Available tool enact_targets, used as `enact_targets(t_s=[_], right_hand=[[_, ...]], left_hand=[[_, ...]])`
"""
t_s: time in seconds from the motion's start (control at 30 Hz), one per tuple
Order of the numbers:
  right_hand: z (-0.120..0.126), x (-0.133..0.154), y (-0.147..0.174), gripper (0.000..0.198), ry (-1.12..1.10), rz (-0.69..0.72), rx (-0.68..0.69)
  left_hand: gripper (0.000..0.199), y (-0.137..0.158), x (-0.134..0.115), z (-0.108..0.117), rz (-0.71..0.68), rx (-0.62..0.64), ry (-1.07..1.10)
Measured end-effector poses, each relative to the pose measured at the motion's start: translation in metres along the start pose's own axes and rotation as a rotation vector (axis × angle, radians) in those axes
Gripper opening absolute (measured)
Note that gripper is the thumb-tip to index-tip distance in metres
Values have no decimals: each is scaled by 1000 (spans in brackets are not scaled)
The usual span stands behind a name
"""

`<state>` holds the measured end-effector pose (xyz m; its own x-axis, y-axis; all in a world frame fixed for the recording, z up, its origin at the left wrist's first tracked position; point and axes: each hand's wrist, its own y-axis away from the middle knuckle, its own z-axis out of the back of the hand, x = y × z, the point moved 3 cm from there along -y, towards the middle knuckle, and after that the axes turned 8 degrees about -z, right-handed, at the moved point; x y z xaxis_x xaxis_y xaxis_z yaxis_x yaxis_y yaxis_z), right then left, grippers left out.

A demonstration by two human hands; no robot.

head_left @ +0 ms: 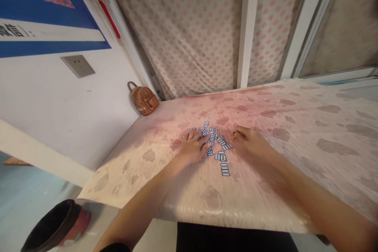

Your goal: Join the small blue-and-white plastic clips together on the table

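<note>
A loose pile of small rectangular tiles (221, 156), white with blue edges, lies on the table. My left hand (192, 146) rests palm down over the pile's left side, fingers spread, touching some of the tiles and hiding part of them. To the right of the pile, apart from it, my right hand (246, 138) is held with its fingers curled inward and the tips together. Whatever may be between those fingertips is too small to make out. Several tiles stand side by side in a short row at the pile's near end.
A patterned plastic cloth (212, 199) covers the table. Against the wall at the back left sits a small brown backpack (145, 100). A dark-lined bin (75, 224) stands on the floor at lower left. Dotted curtains (191, 27) hang behind the table.
</note>
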<state>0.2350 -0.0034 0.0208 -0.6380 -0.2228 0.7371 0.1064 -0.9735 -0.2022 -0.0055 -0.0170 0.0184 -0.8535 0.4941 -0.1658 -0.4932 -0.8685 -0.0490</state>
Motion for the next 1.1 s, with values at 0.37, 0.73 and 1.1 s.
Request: enact_targets(t_s=[0.37,0.73,1.1], right_hand=[[1,-2,-1,21,31,5,-26],[1,-4,-3,17,65,11,-28],[0,-10,-6,17,66,20,-26]], left_hand=[[58,21,1,11,-19,-86,-50],[57,6,6,-2,3,-26,-31],[55,17,-5,5,-26,-15,-16]])
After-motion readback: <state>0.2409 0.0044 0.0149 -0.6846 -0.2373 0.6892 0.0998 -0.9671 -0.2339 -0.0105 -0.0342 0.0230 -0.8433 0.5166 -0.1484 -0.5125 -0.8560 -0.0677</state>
